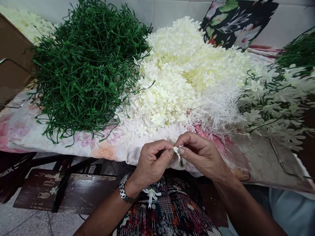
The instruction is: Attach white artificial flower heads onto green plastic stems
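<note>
My left hand [155,160], with a metal watch on its wrist, is closed in a pinch beside a small white flower [177,151]. My right hand [203,155] pinches that flower between thumb and forefinger, and a green tip hangs below it. The fingertips of both hands almost meet; whatever thin part my left fingers grip is too small to make out. Another white flower [152,195] lies on the patterned clothing on my lap. Just beyond my hands are heaped pale petals [162,98] and thin white stamens [216,105].
Green plastic stems [91,65] form a big pile at the left back. Assembled white flowers [275,98] lie at the right. A floral cloth [61,144] covers the table. A cardboard box [14,52] stands far left, and a dark floral bag [236,23] at the back.
</note>
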Motion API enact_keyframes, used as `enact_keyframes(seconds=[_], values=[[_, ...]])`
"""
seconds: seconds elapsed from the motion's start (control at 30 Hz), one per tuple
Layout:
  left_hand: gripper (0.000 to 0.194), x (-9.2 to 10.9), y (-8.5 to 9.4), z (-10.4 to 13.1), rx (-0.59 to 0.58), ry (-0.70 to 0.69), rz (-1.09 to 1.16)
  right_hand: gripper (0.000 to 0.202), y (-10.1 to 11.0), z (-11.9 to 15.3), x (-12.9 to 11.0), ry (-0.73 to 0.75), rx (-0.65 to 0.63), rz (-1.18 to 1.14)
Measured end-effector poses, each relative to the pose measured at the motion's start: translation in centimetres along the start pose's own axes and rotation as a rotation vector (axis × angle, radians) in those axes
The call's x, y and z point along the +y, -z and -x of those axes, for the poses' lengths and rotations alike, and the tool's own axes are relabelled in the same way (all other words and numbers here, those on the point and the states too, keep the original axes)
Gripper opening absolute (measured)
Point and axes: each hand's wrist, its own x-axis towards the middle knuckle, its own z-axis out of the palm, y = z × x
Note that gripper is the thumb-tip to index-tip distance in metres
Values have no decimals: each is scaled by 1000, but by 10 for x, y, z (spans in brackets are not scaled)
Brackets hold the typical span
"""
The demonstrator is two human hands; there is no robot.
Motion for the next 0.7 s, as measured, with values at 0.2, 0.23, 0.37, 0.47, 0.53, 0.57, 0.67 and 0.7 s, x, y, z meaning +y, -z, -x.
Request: enact_keyframes(seconds=[0.2, 0.23, 0.37, 0.47, 0.53, 0.57, 0.67, 0.7], values=[[18, 2, -1, -3, 7, 17, 18, 16, 4, -5, 2, 20, -39, -64], [18, 2, -1, -3, 12, 18, 14, 16, 5, -6, 2, 27, -41, -67], [18, 2, 0, -5, 14, 32, -4, 17, 6, -10, 3, 29, -44, -67], [16, 3, -1, -6, 2, 56, 15, 17, 6, -11, 3, 21, -38, -49], [16, 4, -2, -7, -5, 60, 35, 18, 6, -11, 3, 17, -25, -28], [16, 4, -2, -8, -4, 62, 44, 18, 6, -11, 3, 18, -15, -14], [18, 6, -3, -10, 19, 91, 55, 18, 6, -10, 2, 33, 10, 37], [19, 6, -3, -11, 32, 100, 53, 18, 6, -11, 1, 39, 14, 54]])
